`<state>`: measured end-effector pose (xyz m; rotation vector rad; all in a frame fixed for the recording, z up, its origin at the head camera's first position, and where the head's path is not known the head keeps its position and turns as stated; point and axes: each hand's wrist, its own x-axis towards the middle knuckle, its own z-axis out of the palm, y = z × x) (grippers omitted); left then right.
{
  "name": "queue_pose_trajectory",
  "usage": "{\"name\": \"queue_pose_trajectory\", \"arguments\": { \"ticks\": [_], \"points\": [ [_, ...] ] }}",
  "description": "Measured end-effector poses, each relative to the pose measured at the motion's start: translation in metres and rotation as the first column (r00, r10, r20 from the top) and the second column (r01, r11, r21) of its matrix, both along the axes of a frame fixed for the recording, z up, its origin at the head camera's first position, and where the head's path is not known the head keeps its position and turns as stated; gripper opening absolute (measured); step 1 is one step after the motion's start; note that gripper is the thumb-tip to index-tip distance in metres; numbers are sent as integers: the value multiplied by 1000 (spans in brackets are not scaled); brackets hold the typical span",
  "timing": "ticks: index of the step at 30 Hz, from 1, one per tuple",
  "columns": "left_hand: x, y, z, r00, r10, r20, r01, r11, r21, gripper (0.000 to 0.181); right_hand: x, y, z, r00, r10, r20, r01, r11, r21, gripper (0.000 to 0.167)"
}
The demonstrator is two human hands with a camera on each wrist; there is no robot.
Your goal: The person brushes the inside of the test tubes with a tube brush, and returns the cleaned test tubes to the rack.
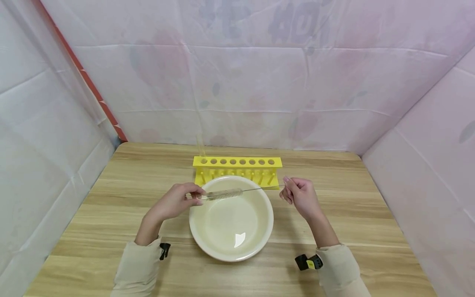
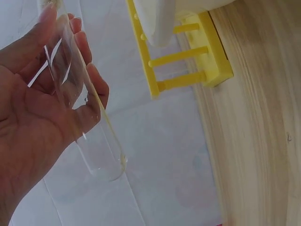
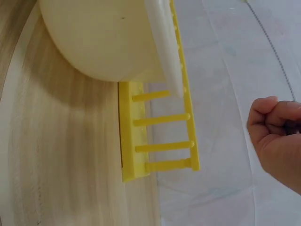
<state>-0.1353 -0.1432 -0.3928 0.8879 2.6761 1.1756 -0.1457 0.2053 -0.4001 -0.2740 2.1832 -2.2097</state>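
A clear test tube lies in the fingers of my left hand, its rounded closed end pointing away past the palm in the left wrist view. Bristles of a brush show inside or at the tube's mouth, above the far part of a cream basin. The brush's thin twisted wire runs right to my right hand, which pinches its end between thumb and fingers. In the left wrist view the left hand has its thumb on one side of the glass and fingers on the other.
Behind the basin stands a yellow test tube rack with a row of holes and pegs. Another clear tube stands upright in its leftmost hole. The wooden table is bordered by pale cloth walls at the back and sides.
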Motion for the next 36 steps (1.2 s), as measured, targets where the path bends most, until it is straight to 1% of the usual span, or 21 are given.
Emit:
{"name": "queue_pose_trajectory", "arguments": {
  "ticks": [3, 6, 9, 11, 13, 15, 19, 22, 25, 29, 30, 32, 36],
  "points": [
    [1, 1, -2, 1000, 12, -15, -12, 1000, -6, 16, 0, 0, 6, 992, 39, 122, -31, 997, -71, 47],
    [1, 1, -3, 999, 17, -27, -18, 1000, -12, 16, -2, 2, 11, 969, 79, 236, -48, 990, -135, 49],
    [1, 2, -3, 999, 16, -37, -17, 1000, -18, 16, -4, 5, 15, 945, 95, 314, -47, 986, -158, 50],
    [1, 2, -2, 999, 15, -40, -15, 1000, -20, 17, -4, 6, 16, 936, 102, 336, -47, 985, -166, 49],
    [0, 2, -1, 999, 11, -41, -12, 1000, -21, 18, -4, 8, 16, 939, 97, 330, -48, 987, -154, 48],
    [0, 2, 0, 999, 7, -36, -8, 1000, -18, 18, -5, 9, 14, 951, 90, 296, -51, 989, -136, 47],
    [0, -2, -2, 999, 21, -26, -21, 1000, -11, 17, -5, 16, 9, 981, 62, 183, -38, 991, -129, 47],
    [1, -11, -6, 998, 51, -32, -51, 999, -1, 17, -5, 27, 6, 993, 43, 112, -23, 985, -169, 45],
    [5, -26, -10, 993, 109, -48, -110, 994, -9, 17, -4, 46, 5, 997, 14, 80, 4, 975, -224, 44],
    [12, -43, -11, 982, 186, -35, -187, 982, -28, 17, -1, 70, 4, 997, 6, 71, 13, 965, -263, 43],
    [13, -45, -11, 980, 195, -27, -196, 980, -26, 17, -1, 73, 4, 998, 10, 68, 8, 965, -264, 43],
    [14, -46, -11, 979, 200, -21, -201, 979, -22, 17, 0, 77, 3, 997, 45, 56, -28, 964, -265, 42],
    [12, -41, -12, 982, 190, -17, -190, 981, -23, 18, 1, 73, -1, 995, 82, 65, -64, 968, -241, 43]
  ]
}}
